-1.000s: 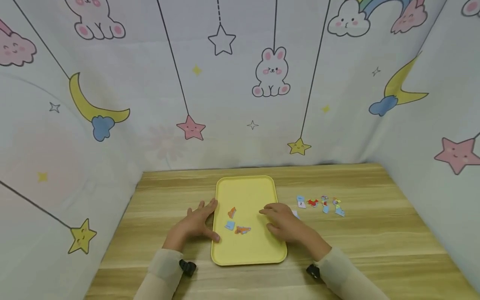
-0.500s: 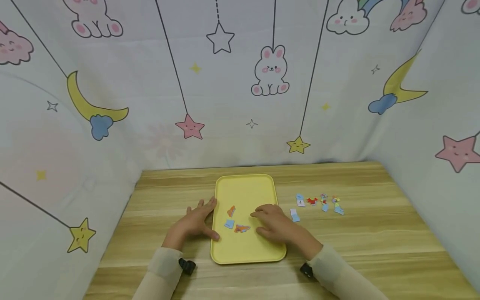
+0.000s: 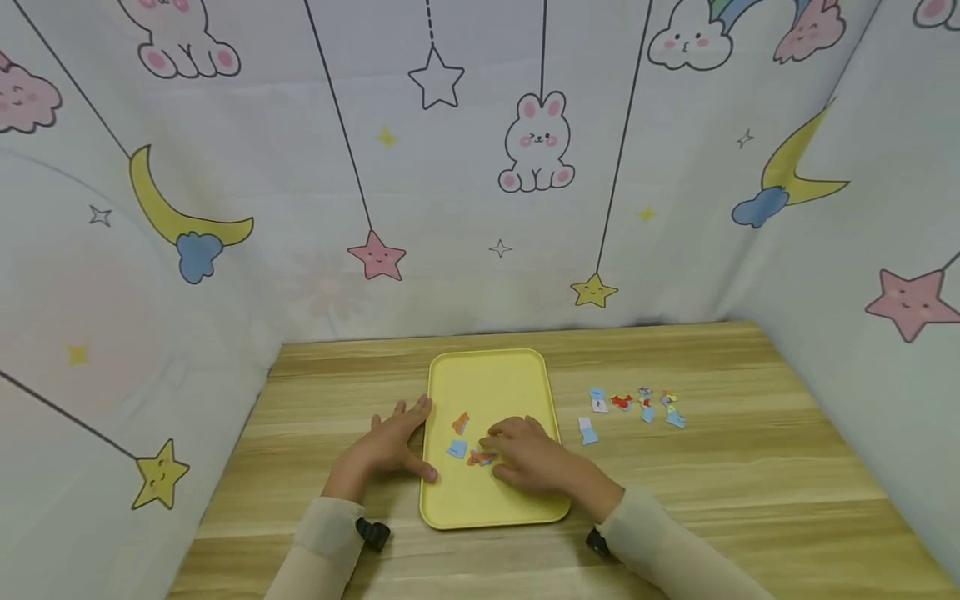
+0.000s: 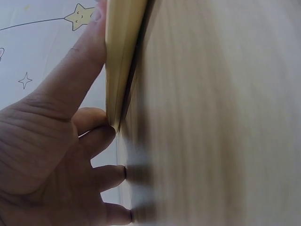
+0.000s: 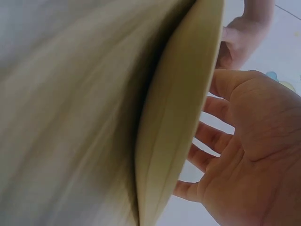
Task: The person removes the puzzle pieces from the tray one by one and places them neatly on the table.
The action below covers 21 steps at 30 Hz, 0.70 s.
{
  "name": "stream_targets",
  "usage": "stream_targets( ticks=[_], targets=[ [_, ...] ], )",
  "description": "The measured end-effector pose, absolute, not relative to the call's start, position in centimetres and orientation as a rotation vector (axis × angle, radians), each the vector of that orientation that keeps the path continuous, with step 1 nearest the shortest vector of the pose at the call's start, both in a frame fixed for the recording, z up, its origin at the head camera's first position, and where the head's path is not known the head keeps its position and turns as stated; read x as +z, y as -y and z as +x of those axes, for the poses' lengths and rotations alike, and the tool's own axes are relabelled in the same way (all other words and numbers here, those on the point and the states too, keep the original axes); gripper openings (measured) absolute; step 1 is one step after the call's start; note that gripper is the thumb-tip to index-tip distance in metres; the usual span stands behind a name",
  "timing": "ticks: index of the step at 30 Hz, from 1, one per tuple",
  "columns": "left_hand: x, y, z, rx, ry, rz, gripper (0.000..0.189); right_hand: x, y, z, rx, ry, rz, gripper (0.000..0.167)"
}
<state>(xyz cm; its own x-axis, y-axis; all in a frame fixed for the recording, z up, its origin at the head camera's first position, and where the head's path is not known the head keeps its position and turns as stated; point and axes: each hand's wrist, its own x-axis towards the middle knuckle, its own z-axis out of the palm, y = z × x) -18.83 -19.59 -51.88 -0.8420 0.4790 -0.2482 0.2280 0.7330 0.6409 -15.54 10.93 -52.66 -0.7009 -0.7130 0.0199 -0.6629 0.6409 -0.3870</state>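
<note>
A yellow tray lies on the wooden table. Along its left rim rests my left hand, fingers spread and thumb over the edge; the left wrist view also has this thumb against the tray's side. My right hand is over the tray's right half, fingers loosely bent, fingertips at an orange cut-out piece. Whether they touch it cannot be seen, as the tray's side hides the fingertips in the right wrist view. Close by lie a smaller orange piece and a light blue piece.
Right of the tray, a blue-and-white piece lies on the table. Farther back are another such piece, a red piece and several multicoloured ones. A printed cloth hangs behind the table.
My right hand has moved left across the tray to the larger orange piece, uncovering the blue-and-white piece beside the tray. My left hand stays on the left rim.
</note>
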Motion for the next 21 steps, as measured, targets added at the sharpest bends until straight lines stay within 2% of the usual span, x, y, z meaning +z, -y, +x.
stream_targets(
  ticks=[21],
  targets=[
    [-52.0, 19.6, -18.8, 0.857, -2.538, 0.554, 0.132, -52.7, -8.8, -15.2, -0.329, -2.744, -1.321, 0.035]
  ],
)
